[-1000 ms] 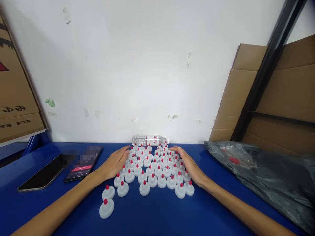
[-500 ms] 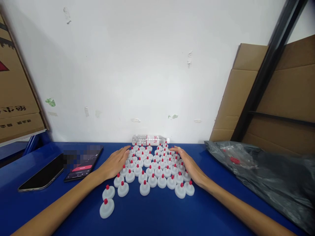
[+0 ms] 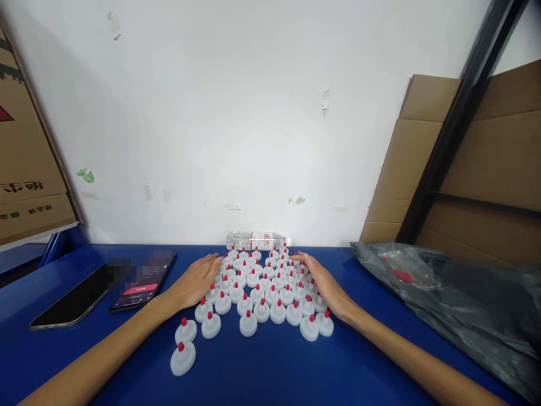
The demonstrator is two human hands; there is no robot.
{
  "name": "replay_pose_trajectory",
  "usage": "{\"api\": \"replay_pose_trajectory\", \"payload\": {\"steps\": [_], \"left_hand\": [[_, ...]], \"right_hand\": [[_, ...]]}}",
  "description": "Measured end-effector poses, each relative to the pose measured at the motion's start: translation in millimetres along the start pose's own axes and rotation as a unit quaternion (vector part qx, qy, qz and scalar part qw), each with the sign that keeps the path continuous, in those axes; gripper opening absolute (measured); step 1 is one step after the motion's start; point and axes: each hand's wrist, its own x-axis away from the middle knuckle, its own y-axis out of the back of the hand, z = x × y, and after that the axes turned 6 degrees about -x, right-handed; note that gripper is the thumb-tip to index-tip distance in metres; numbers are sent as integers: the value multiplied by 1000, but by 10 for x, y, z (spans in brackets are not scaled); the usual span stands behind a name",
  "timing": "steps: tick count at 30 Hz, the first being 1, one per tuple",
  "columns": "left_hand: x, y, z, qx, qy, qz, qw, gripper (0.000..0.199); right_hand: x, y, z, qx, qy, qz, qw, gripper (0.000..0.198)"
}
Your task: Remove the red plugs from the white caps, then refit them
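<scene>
Many round white plastic caps with red tips (image 3: 278,311) stand close together on the blue table (image 3: 270,372). My left hand (image 3: 198,281) rests along the left side of the group, fingers stretched forward and nothing gripped. Along the right side lies my right hand (image 3: 323,281), its fingers extended too, touching or very near the outer caps. Two caps sit apart at the front left, the nearest one (image 3: 183,359) below my left wrist. Behind the group a clear plastic bottle (image 3: 257,241) with a red and white label lies on its side against the wall.
Two phones lie at the left: a dark one (image 3: 70,299) and another with a lit screen (image 3: 146,282). A grey plastic bag (image 3: 456,304) with a small clear bag of red pieces (image 3: 403,276) covers the right side. Cardboard (image 3: 408,152) leans by a black post.
</scene>
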Motion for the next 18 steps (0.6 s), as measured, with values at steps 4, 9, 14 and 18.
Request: {"api": "replay_pose_trajectory", "payload": {"steps": [4,9,14,18], "left_hand": [[3,7,-5,-5,4,0,1000,66],[22,7,-13,7,5,-5,1000,67],[46,15,-61,47,11,-31,998,66],[34,68,-82,91,24,-40,995,72]], "right_hand": [[-5,-4,-12,1,0,-4,1000,66],[-7,-6,-11,3,-2,-4,1000,67],[2,0,-1,-1,1,0,1000,67],[9,6,9,1,0,6,1000,67]]}}
